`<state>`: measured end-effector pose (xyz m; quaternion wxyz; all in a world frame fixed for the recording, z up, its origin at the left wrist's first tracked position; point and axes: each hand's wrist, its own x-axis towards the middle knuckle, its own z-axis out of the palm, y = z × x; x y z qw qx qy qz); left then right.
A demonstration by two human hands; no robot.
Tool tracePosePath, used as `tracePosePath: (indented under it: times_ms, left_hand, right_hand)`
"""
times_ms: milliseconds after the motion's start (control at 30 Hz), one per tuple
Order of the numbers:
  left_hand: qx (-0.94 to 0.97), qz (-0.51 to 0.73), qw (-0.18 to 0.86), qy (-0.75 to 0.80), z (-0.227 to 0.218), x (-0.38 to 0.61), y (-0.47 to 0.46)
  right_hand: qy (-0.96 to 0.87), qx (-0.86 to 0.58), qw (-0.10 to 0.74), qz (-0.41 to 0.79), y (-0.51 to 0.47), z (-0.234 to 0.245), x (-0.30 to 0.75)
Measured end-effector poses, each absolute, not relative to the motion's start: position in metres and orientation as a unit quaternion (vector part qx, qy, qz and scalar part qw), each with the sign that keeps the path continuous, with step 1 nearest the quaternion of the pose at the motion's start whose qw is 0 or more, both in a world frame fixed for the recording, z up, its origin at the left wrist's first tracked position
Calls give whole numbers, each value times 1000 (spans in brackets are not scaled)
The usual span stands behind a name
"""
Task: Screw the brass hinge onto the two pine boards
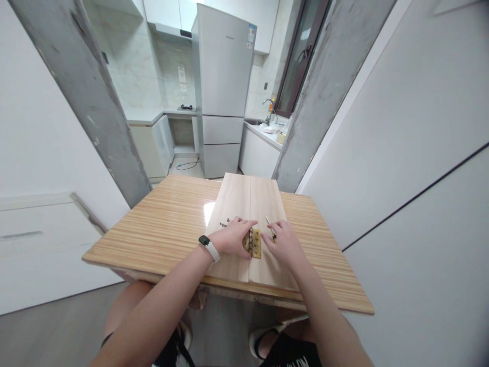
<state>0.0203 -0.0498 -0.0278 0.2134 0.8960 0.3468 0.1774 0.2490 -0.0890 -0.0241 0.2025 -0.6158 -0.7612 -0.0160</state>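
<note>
While the left hand (232, 239) reaches over the joint between two pale wooden boards, its thumb and forefinger stand apart around a brass-coloured hinge (257, 244), the thumb near the lower end and the forefinger near the upper. Whether they press on the metal or only frame it, I cannot tell. The hinge lies over the seam, its barrel along the line, its right leaf flat on the right board (266, 201) and showing several holes; the left leaf is mostly hidden by the hand. Just right of it, the right hand (284, 244) is curled over a screwdriver (267, 219), with thumb and forefinger apart; its slim shaft points away from the person, and the yellow and dark handle is partly covered, so I cannot tell how firmly it is gripped. A few small screws (223, 225) rest on the left board (236, 196), just beyond the left hand. Both boards lie side by side across a wood-grained bench (168, 214). A watch (204, 240) with a white band circles the left wrist. Past the bench stands a tall refrigerator (225, 66), with a sink tap (268, 102) to its right.
</note>
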Motion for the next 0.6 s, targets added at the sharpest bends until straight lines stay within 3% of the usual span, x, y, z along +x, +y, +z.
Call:
tracePosePath:
  times_ms: [167,367,600]
  left_hand:
    - [894,223,188,340,-21,18,-62]
    - [880,271,192,339,-19,13,-79]
    - [855,309,234,346,-31,12,-83]
  right_hand:
    - [-757,-626,184,38,-93,-23,224]
    - [-638,-658,312,250,-112,-42,210]
    - [-582,-656,383,291,-117,-53,207]
